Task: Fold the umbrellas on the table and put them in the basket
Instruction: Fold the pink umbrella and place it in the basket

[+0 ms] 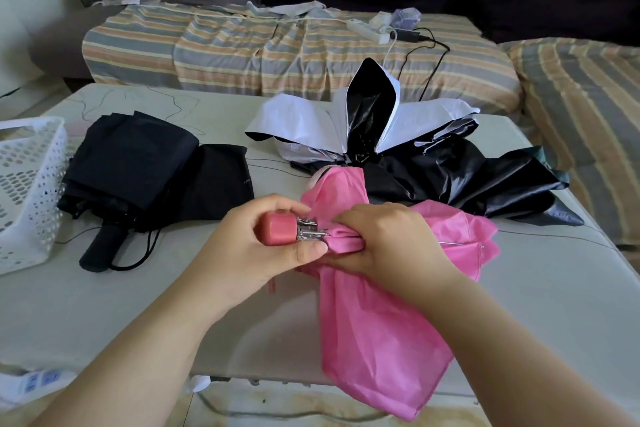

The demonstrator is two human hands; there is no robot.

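Behind the pale tabletop (519, 305) runs a sofa draped in striped cloth (242, 45), with a white power strip and black cables (374, 29) lying on it.

Grip: the left hand (263, 253) curls round the stubby coral-pink plastic handle (278, 227) of the pink fabric folding umbrella (374, 333), thumb under, fingers over the top. The right hand (391, 243) bunches the pink canopy tight just beyond the handle. Between the two hands the bright metal rib ends (308, 230) show, pressed close together. Both hands are closed on the umbrella; neither is free.

Position: the pink umbrella lies across the near middle of the table. Below the right hand's hold, loose canopy hangs over the table's near edge; more spills out on the far side of that hand.

Handling, as judgement: light overall. Handle rigid, a sound anchor. Fabric thin, soft, likely slippery, so it needs gathering close to the ribs, not at the hem. Ribs thin and bendable; squeeze evenly.

Others: left of the grip, a folded black umbrella with a black handle and cord (138, 177), just beside the white perforated plastic basket (31, 191). Beyond the grip, an unfolded white-and-black umbrella (374, 128), touching the pink one.
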